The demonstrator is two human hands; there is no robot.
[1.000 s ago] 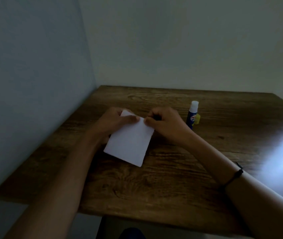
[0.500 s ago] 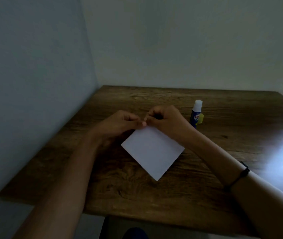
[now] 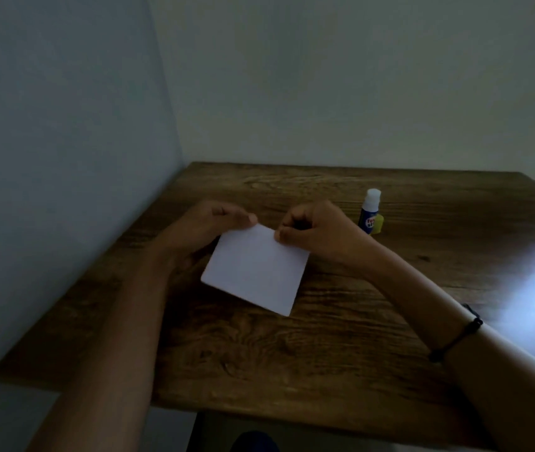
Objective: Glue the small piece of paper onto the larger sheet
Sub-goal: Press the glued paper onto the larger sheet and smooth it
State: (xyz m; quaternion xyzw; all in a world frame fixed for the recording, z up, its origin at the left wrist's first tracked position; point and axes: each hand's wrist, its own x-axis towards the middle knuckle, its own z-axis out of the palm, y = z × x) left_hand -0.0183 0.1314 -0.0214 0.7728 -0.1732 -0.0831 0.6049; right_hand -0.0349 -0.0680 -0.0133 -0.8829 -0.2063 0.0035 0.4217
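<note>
A white sheet of paper [image 3: 254, 269] is held just above the wooden table [image 3: 325, 347], tilted so one corner points toward me. My left hand [image 3: 204, 228] pinches its far left corner between thumb and fingers. My right hand [image 3: 316, 228] pinches the far edge a little to the right. A glue stick [image 3: 369, 212] with a white cap and blue label stands upright behind my right hand, apart from it. I cannot make out a separate smaller piece of paper.
A small yellow object [image 3: 378, 225] sits right beside the glue stick's base. Walls close off the table's left and far sides. A bright patch of light lies on the table's right part [image 3: 533, 288]. A black band is on my right wrist [image 3: 455, 334].
The paper has turned in my hands, from a diamond pose with a corner pointing down to a flatter tilt. My hands have moved apart along its far edge.
</note>
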